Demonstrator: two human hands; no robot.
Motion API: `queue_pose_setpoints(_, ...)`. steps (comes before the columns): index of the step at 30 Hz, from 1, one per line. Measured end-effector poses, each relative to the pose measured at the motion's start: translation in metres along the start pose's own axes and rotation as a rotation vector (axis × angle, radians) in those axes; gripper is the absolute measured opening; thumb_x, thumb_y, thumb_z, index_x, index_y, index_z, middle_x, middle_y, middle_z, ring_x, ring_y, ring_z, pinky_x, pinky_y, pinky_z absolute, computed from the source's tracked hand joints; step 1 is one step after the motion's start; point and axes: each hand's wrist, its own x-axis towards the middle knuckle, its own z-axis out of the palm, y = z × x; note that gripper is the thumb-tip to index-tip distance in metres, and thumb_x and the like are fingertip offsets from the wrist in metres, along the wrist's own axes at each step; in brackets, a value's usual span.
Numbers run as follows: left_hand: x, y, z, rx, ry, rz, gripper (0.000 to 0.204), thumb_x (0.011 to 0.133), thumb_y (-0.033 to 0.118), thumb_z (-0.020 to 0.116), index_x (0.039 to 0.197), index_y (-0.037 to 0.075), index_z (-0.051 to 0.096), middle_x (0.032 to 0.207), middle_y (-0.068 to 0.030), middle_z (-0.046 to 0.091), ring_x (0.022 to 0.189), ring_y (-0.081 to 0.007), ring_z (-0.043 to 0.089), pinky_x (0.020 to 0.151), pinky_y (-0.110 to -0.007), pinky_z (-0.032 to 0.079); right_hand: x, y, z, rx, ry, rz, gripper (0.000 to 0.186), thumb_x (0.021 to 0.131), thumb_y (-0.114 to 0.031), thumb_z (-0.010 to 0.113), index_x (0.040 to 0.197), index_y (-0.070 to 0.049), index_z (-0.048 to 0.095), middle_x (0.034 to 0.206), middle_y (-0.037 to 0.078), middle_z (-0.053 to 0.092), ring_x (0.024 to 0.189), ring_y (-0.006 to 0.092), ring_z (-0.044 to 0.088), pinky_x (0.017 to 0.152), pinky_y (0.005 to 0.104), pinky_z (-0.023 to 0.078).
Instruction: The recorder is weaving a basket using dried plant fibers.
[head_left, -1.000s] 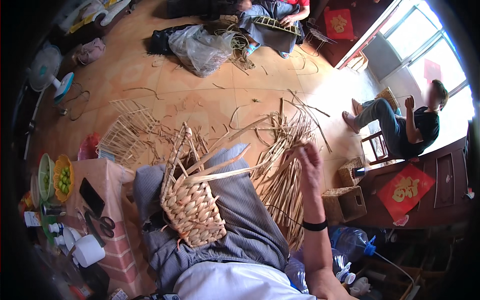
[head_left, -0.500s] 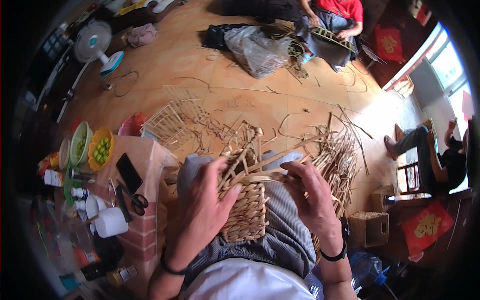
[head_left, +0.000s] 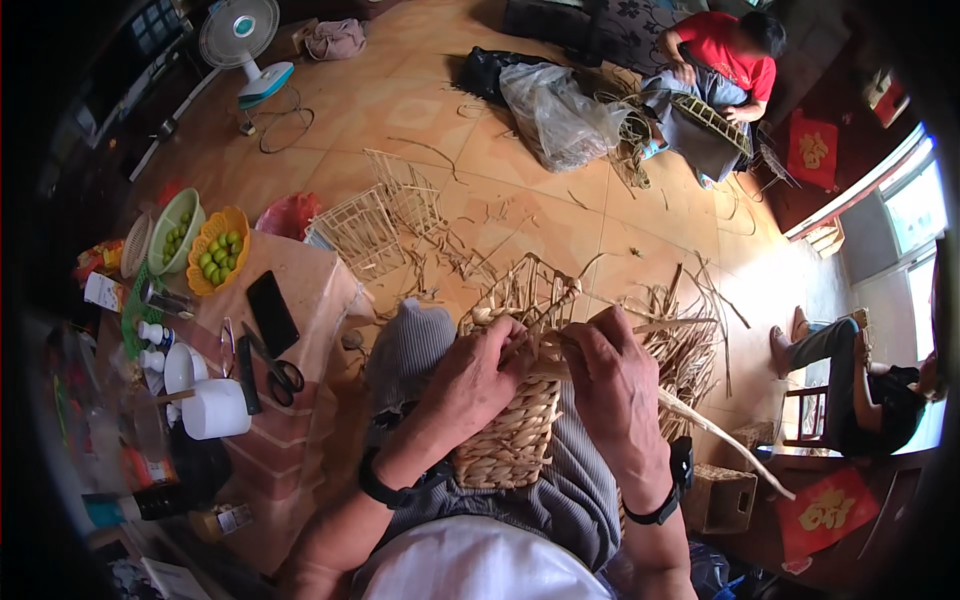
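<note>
A half-woven basket (head_left: 507, 440) of thick braided straw rests on my lap, its open top framed by a bent rim. My left hand (head_left: 478, 370) is closed at the near rim, thumb and fingers pinched on the straw there. Close beside it, my right hand (head_left: 618, 392) pinches a flat pale straw strip (head_left: 655, 325) at the basket's right corner. Another long pale strip (head_left: 725, 437) trails out past my right wrist toward the lower right. My fingertips partly hide where the strips meet the weave.
Loose straw (head_left: 680, 340) is heaped on the floor to the right. Wooden frames (head_left: 365, 232) lie ahead. On the left table (head_left: 300, 400) are scissors (head_left: 285, 380), a phone (head_left: 272, 312), a white cup (head_left: 216, 410) and bowls of green fruit. Two people sit farther off with weaving.
Both hands have come together at the basket's rim; the left moved right, its fingers now pinching. The long strip now extends to the lower right. My view has shifted.
</note>
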Motion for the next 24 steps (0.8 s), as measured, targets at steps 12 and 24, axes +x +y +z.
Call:
queue_pose_setpoints(12, -0.004, -0.016, 0.011, -0.237, 0.054, 0.015, 0.029, 0.1, 0.012, 0.064, 0.124, 0.001, 0.054, 0.092, -0.0234, 0.071, 0.087, -0.0444, 0.072, 0.077, -0.05, 0.056, 0.006, -0.006, 0.013, 0.124, -0.068, 0.018, 0.023, 0.088, 0.001, 0.069, 0.11, -0.004, 0.072, 0.102, 0.016, 0.061, 0.091, 0.0408, 0.068, 0.075, 0.0478, 0.055)
queue_pose_setpoints(24, 0.001, -0.002, -0.005, -0.013, 0.087, 0.079, 0.027, 0.089, 0.003, 0.076, 0.113, -0.003, 0.064, 0.101, -0.0178, 0.073, 0.096, -0.0329, 0.071, 0.086, -0.041, 0.056, 0.012, 0.014, 0.002, 0.107, -0.173, -0.194, 0.018, 0.085, -0.002, 0.07, 0.102, -0.005, 0.074, 0.1, 0.012, 0.061, 0.1, 0.0346, 0.066, 0.077, 0.045, 0.057)
